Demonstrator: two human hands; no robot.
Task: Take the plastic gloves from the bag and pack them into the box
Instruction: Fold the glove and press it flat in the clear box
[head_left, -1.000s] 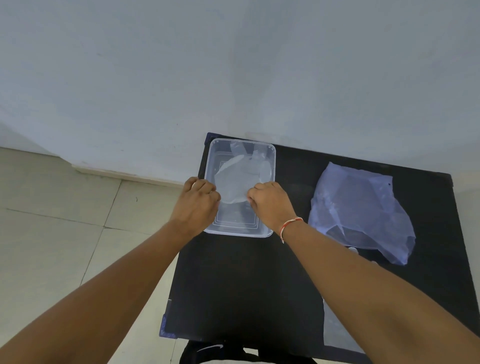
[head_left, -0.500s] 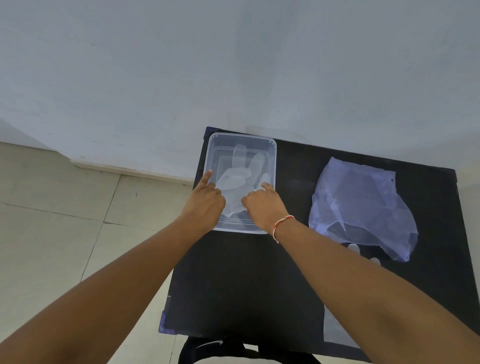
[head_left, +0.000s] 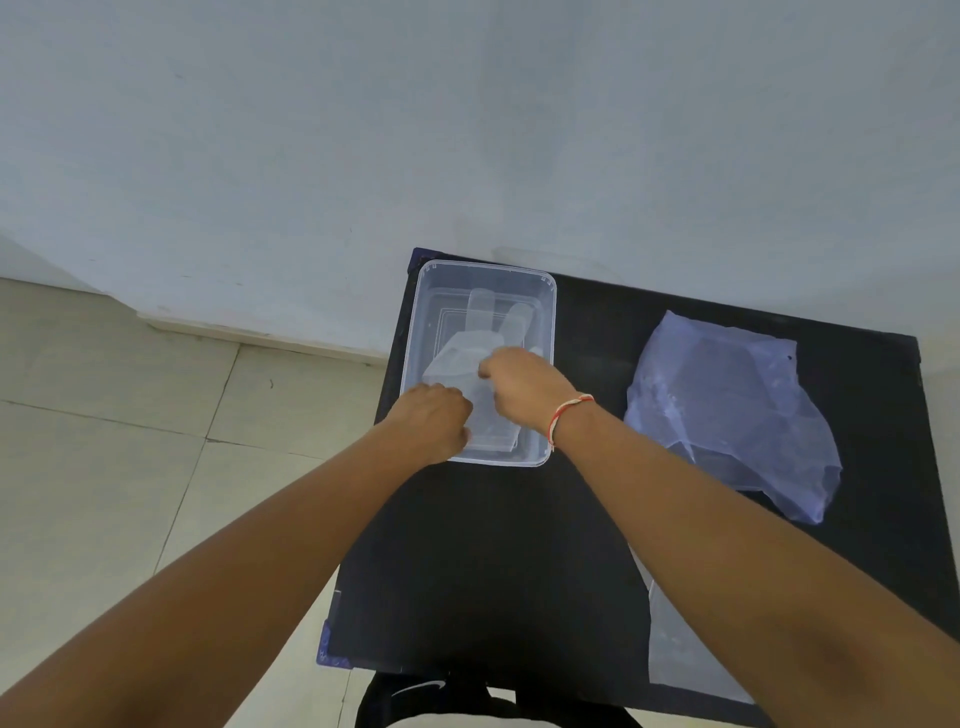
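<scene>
Since the earlier frames the glove (head_left: 475, 358) had gone from held up and bunched to lying flat in the box (head_left: 549, 312), fingers spread toward the box's far end, and both hands had dropped lower into the box. The box sat at the table's (head_left: 493, 545) far left corner, by the wall, likely so the bag (head_left: 727, 405) had room to the box's right. The bag lay slack and flat, well apart from the box; some white bits showed at its near edge, too unclear to say if more gloves were inside. The right hand (head_left: 524, 387) was inside the box, fingers curled together and pressing or pinching the glove around its palm area; exact grip was hidden by the knuckles. The left hand (head_left: 434, 415) was at the box's near left corner, loosely fisted, touching the glove's cuff end and probably the box rim, apparently steadying things while the right smoothed. A clear sheet (head_left: 685, 644) lay on the table near the body, well apart from the box, partly under the right forearm. Judged step: flattening the glove so it packs neatly.
</scene>
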